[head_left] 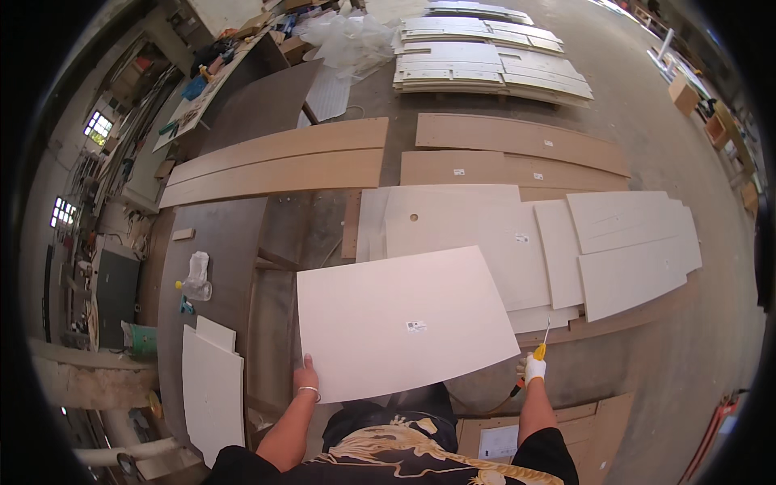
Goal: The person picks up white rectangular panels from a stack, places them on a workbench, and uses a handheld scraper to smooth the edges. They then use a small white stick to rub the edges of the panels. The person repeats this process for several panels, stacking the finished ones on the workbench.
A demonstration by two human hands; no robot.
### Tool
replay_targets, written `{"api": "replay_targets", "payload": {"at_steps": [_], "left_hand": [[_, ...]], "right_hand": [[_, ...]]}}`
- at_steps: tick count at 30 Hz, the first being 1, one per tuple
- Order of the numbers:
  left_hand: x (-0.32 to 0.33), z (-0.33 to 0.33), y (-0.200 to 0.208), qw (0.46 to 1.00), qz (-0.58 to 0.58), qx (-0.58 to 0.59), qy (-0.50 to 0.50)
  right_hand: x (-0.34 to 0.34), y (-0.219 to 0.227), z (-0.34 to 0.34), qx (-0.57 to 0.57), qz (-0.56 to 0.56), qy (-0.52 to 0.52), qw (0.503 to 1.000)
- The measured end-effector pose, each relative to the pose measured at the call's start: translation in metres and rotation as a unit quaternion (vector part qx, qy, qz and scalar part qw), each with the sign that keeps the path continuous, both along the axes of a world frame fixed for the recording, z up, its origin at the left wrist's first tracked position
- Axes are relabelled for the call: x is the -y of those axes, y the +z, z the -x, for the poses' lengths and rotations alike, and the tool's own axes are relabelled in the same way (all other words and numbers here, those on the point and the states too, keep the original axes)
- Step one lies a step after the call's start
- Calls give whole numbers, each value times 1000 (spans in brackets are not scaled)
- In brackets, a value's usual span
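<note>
Starting at the far left: dark grey flat worktable point(212, 242) held a crumpled clear plastic bag point(196, 276), with a notched white cut-out board point(212, 390) lying at its near end. Moving right, found the bare left hand point(305, 377), silver bracelet at the wrist, clamped on the near left edge of the large pale cream rectangular panel point(400, 323), thumb on top, fingers hidden beneath. Panel held flat and slightly tilted in front of the body, over the gap between table and floor stack, small white label near its middle. Beyond it, saw long brown fibreboard strips point(279, 162) laid side by side on the concrete floor point(647, 364), and further back a stack of white drilled boards point(485, 65). Further right, a spread of overlapping cream cut panels point(598, 242) lay on brown sheets. Finishing at the right: white-gloved right hand point(533, 369), closed around a yellow-handled screwdriver point(542, 343), shaft pointing up, just beside the big panel's near right corner; whether touching it, could not tell.
</note>
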State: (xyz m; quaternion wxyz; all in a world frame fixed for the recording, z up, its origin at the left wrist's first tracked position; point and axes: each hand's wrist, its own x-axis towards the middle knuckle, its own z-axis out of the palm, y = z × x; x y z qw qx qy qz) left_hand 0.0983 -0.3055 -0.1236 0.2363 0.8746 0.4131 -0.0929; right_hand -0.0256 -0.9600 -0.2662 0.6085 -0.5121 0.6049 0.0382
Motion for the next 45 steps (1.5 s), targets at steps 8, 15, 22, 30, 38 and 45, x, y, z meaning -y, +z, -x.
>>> {"api": "replay_targets", "payload": {"at_steps": [8, 15, 22, 30, 38, 45], "left_hand": [[-31, 59, 27, 997, -16, -38, 64], [-161, 221, 7, 971, -27, 55, 233], [-313, 408, -13, 912, -36, 37, 408], [-433, 513, 11, 829, 11, 37, 558], [-498, 494, 44, 827, 3, 15, 563], [-424, 392, 31, 977, -106, -76, 170]], "right_hand": [[-35, -30, -41, 104, -170, 132, 971], [-180, 26, -73, 145, -184, 193, 953], [-461, 143, -151, 226, -121, 442, 860], [-762, 159, -190, 234, -108, 601, 757], [-867, 185, -206, 183, -28, 637, 748], [-781, 138, -151, 172, -23, 529, 831]]}}
